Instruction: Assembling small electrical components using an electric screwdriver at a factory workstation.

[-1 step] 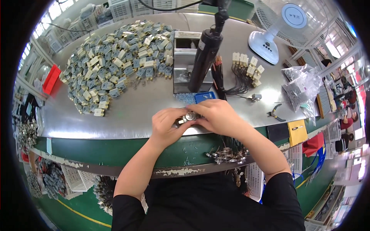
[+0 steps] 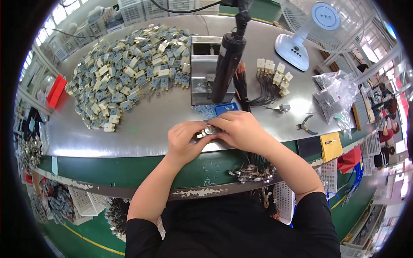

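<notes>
Head view: both hands meeting at the near edge of the grey counter (image 2: pixel 142 129). Left hand (image 2: pixel 185 139) curled, its grip narrow, fingertips pinched on a small round metal part (image 2: pixel 209 130). Right hand (image 2: pixel 243 129) arched over from the other side, its grip likewise closed on the same part, fingers touching it from above. Part held just above the counter edge, between the two hands, close in front of the body. Just beyond the hands, a small blue tray (image 2: pixel 226 108) beside a scatter of tiny screws. Behind that, a grey metal fixture (image 2: pixel 204 84) with a black electric screwdriver (image 2: pixel 226 64) hanging in front of it. Far left, a wide heap of grey and cream switch parts (image 2: pixel 129 73). To the right, cream connectors with dark wires (image 2: pixel 271 77), small pliers (image 2: pixel 306 126), clear plastic bags (image 2: pixel 335 96) and a white desk fan (image 2: pixel 301 38).
</notes>
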`<control>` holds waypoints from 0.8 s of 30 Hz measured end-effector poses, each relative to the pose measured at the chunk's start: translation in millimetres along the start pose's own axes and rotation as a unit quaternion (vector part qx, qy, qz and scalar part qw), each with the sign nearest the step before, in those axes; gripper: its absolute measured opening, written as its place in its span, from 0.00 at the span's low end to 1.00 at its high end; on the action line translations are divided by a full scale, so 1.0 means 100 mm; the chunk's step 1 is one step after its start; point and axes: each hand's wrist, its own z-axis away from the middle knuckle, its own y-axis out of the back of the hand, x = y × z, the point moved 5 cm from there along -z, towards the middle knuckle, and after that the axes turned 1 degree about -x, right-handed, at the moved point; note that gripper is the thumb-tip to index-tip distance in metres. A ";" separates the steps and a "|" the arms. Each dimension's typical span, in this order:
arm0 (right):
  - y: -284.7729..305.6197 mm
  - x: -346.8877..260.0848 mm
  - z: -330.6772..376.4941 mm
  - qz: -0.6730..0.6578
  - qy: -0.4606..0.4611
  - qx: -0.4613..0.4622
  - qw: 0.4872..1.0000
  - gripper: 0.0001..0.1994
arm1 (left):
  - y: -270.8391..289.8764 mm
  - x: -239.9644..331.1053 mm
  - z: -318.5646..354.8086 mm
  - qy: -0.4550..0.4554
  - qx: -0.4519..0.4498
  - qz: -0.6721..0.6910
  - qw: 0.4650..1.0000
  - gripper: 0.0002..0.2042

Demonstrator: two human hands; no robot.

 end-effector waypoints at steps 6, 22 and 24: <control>-0.06 -0.04 0.07 0.056 -0.017 0.049 0.997 0.17 | 0.03 0.06 -0.07 0.005 0.008 -0.006 1.000 0.17; 0.88 0.79 0.48 -0.001 -0.005 0.383 0.924 0.16 | -0.22 0.28 0.04 -0.048 -0.169 0.065 0.982 0.16; 1.03 1.34 0.48 -0.160 -0.121 0.480 0.854 0.21 | -0.31 0.34 0.06 -0.058 -0.177 0.080 0.979 0.15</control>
